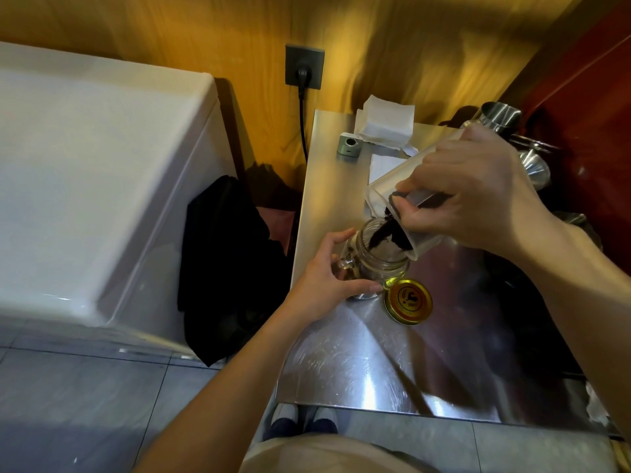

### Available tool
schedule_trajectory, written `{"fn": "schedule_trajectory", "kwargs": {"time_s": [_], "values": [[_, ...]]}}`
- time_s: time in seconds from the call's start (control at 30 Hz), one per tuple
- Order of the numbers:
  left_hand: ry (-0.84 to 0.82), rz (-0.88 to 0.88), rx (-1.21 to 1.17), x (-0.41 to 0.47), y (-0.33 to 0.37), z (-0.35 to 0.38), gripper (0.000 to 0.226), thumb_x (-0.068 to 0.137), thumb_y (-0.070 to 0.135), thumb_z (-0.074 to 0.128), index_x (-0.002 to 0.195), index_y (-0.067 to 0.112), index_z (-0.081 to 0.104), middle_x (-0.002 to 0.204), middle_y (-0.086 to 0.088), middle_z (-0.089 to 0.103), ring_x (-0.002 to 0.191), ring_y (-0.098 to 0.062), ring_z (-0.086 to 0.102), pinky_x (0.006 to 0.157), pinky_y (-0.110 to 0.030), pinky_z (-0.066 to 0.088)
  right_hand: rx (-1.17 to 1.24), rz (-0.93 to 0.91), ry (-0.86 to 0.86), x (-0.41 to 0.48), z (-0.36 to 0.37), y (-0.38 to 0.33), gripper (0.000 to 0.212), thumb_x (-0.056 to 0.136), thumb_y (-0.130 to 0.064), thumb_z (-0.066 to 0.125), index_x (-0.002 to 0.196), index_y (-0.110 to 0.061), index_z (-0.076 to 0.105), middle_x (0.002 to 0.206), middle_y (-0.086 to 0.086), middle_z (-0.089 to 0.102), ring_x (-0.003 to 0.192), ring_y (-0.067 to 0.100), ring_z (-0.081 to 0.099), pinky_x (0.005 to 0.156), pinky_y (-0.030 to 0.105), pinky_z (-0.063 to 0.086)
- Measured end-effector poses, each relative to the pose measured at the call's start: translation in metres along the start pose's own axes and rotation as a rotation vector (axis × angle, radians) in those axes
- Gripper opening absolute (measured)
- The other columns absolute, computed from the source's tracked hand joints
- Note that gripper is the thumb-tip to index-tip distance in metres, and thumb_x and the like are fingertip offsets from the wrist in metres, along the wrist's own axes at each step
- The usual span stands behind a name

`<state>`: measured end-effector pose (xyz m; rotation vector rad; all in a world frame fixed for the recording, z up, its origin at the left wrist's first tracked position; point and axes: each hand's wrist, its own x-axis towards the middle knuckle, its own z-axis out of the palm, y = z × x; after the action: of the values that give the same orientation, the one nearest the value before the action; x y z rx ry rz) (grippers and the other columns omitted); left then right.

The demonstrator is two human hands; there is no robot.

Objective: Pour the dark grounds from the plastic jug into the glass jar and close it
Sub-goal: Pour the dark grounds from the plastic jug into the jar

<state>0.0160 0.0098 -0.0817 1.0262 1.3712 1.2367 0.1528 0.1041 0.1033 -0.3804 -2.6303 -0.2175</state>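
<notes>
Grounds (387,233) could spill onto bench (358,353): your right hand (478,192), grip closed on tilted plastic jug (386,192), pours w/ spout prob. over glass jar (375,257), left hand (324,278) wrapped round it; lid (408,301) just beside.

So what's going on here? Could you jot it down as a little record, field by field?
left hand: steadies the jar
right hand: holds the jug, tilted
jug: clear plastic, spout over the jar mouth
grounds: dark, sliding out of the jug into the jar
jar: glass, open, upright on the table
lid: gold, off, flat on the table beside the jar
table: shiny metal
</notes>
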Motion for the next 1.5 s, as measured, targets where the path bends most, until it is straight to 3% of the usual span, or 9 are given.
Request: {"fn": "schedule_trajectory", "kwargs": {"time_s": [0.13, 0.37, 0.5, 0.77, 0.93, 1.03, 1.23, 1.37, 1.5], "values": [[-0.006, 0.003, -0.008, 0.0002, 0.0006, 0.0007, 0.083, 0.045, 0.053, 0.092, 0.111, 0.067, 0.043, 0.11, -0.004, 0.07, 0.097, -0.016, 0.071, 0.093, -0.038, 0.054, -0.01, -0.024, 0.006, -0.0018, 0.0025, -0.0011, 0.028, 0.08, -0.024, 0.06, 0.065, -0.003, 0.068, 0.055, 0.013, 0.065, 0.051, 0.026, 0.058, 0.063, 0.031, 0.03], [0.008, -0.01, 0.007, -0.0009, 0.0021, 0.0005, 0.08, 0.049, 0.048, 0.09, 0.109, 0.07, 0.042, 0.103, -0.001, 0.068, 0.079, 0.002, 0.067, 0.067, -0.014, 0.049, -0.026, -0.031, 0.009, -0.0017, 0.0021, -0.001, 0.025, 0.08, -0.022, 0.062, 0.065, -0.002, 0.068, 0.054, 0.013, 0.065, 0.051, 0.026, 0.058, 0.063, 0.031, 0.029], [0.039, -0.009, 0.027, -0.0018, 0.0038, 0.0024, 0.08, 0.048, 0.051, 0.09, 0.11, 0.069, 0.041, 0.105, -0.017, 0.068, 0.089, -0.025, 0.067, 0.078, -0.041, 0.055, -0.001, -0.013, 0.013, -0.0016, -0.0005, -0.0008, 0.03, 0.081, -0.023, 0.058, 0.066, 0.0, 0.068, 0.054, 0.014, 0.064, 0.05, 0.027, 0.057, 0.062, 0.034, 0.031], [0.016, -0.034, 0.029, -0.0018, 0.0037, 0.0012, 0.087, 0.043, 0.058, 0.091, 0.115, 0.065, 0.042, 0.113, -0.007, 0.068, 0.101, -0.019, 0.069, 0.094, -0.04, 0.053, 0.007, -0.011, 0.021, -0.0022, 0.0004, -0.0015, 0.029, 0.08, -0.022, 0.06, 0.061, -0.001, 0.065, 0.051, 0.013, 0.06, 0.048, 0.025, 0.052, 0.06, 0.036, 0.034], [0.03, -0.025, 0.024, -0.0025, 0.0055, 0.0024, 0.083, 0.046, 0.053, 0.09, 0.113, 0.066, 0.042, 0.108, -0.01, 0.069, 0.098, -0.028, 0.067, 0.086, -0.039, 0.056, 0.015, -0.047, 0.031, -0.004, 0.0015, 0.0008, 0.028, 0.081, -0.023, 0.059, 0.064, -0.002, 0.067, 0.051, 0.011, 0.061, 0.048, 0.022, 0.053, 0.063, 0.03, 0.027], [0.028, -0.018, 0.019, -0.0025, 0.0061, 0.0022, 0.081, 0.049, 0.049, 0.09, 0.113, 0.065, 0.043, 0.109, -0.016, 0.068, 0.099, -0.032, 0.067, 0.089, -0.047, 0.055, 0.019, -0.043, 0.042, -0.0026, 0.0013, 0.0033, 0.03, 0.081, -0.025, 0.058, 0.065, -0.002, 0.068, 0.053, 0.013, 0.063, 0.049, 0.025, 0.056, 0.062, 0.032, 0.031], [0.018, -0.019, 0.01, -0.0019, 0.0054, 0.0016, 0.081, 0.047, 0.049, 0.09, 0.111, 0.066, 0.043, 0.109, -0.01, 0.068, 0.1, -0.026, 0.068, 0.092, -0.042, 0.055, 0.006, -0.091, 0.021, -0.0002, 0.0027, 0.0017, 0.027, 0.079, -0.023, 0.06, 0.064, -0.001, 0.068, 0.053, 0.014, 0.063, 0.049, 0.028, 0.058, 0.057, 0.038, 0.039], [0.008, -0.01, 0.004, -0.0013, 0.004, 0.0016, 0.08, 0.048, 0.048, 0.09, 0.111, 0.067, 0.043, 0.11, -0.001, 0.067, 0.1, -0.013, 0.067, 0.086, -0.025, 0.053, -0.003, -0.119, 0.014, 0.0005, 0.0012, 0.0024, 0.021, 0.076, -0.018, 0.065, 0.064, -0.002, 0.069, 0.051, 0.013, 0.063, 0.047, 0.027, 0.057, 0.056, 0.037, 0.039], [0.015, -0.005, 0.009, -0.0006, 0.003, 0.001, 0.081, 0.047, 0.051, 0.089, 0.11, 0.068, 0.042, 0.11, -0.004, 0.066, 0.102, -0.02, 0.066, 0.092, -0.034, 0.053, -0.002, -0.113, 0.015, -0.0002, 0.0023, 0.0024, 0.02, 0.076, -0.018, 0.067, 0.064, -0.002, 0.069, 0.05, 0.012, 0.062, 0.047, 0.026, 0.056, 0.057, 0.035, 0.036]]}}
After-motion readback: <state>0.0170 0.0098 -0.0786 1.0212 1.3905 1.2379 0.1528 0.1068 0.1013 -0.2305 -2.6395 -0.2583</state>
